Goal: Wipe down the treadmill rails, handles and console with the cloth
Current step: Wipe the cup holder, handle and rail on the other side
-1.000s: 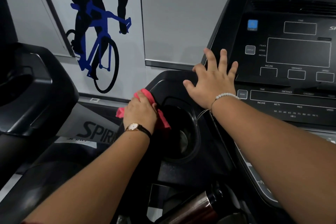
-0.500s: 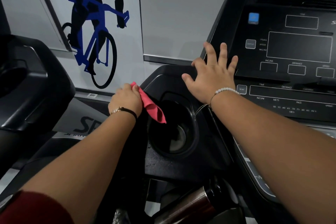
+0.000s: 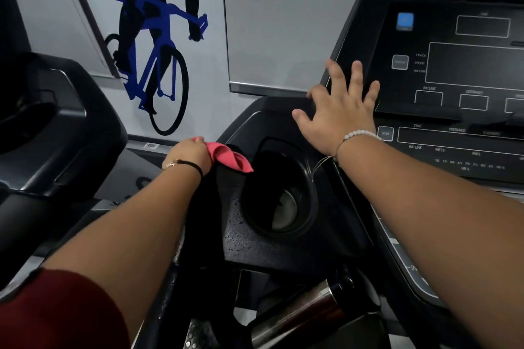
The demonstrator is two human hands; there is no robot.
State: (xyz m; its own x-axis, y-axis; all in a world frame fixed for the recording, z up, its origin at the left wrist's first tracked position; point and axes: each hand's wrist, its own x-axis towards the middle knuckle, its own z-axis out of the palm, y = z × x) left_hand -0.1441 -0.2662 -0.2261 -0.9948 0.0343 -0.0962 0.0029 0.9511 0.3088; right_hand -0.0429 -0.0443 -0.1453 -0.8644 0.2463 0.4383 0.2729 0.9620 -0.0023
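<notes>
Gripping cloth (image 3: 230,158) (left hand (image 3: 187,155)), seemingly against console (image 3: 272,119).

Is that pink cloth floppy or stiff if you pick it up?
Probably floppy: the pink cloth folds and droops past the left hand that grips it. Likely light too, since one hand holds it bunched.

The left hand (image 3: 188,154) is dragging the pink cloth (image 3: 231,160) leftward, off the cup holder (image 3: 279,193) rim and away from it
</notes>
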